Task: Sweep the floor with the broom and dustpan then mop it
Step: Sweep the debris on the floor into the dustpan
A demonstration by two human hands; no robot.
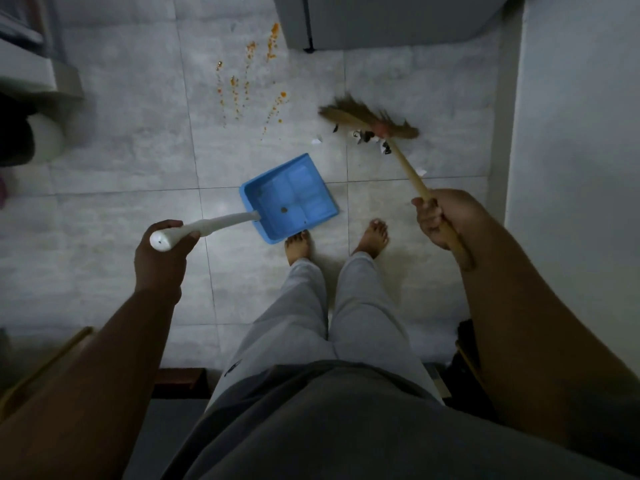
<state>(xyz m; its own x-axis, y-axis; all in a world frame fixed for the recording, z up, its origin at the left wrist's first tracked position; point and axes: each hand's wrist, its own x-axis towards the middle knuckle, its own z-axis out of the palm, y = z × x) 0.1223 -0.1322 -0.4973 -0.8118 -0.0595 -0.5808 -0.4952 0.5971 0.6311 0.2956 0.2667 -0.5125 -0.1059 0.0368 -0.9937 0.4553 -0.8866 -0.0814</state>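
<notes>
No writing is legible. The left hand (162,252) is clenched on the white handle of the blue dustpan (289,197), near the bare feet. The right hand (440,220) grips the broom (367,121), its blurred bristles seemingly touching scraps (367,138) on the floor (121,150).

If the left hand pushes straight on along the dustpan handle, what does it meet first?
Probably nothing nearby: beyond the left hand and blue dustpan, that line runs over bare tile towards the paper scraps by the broom. Depth is uncertain.
</notes>
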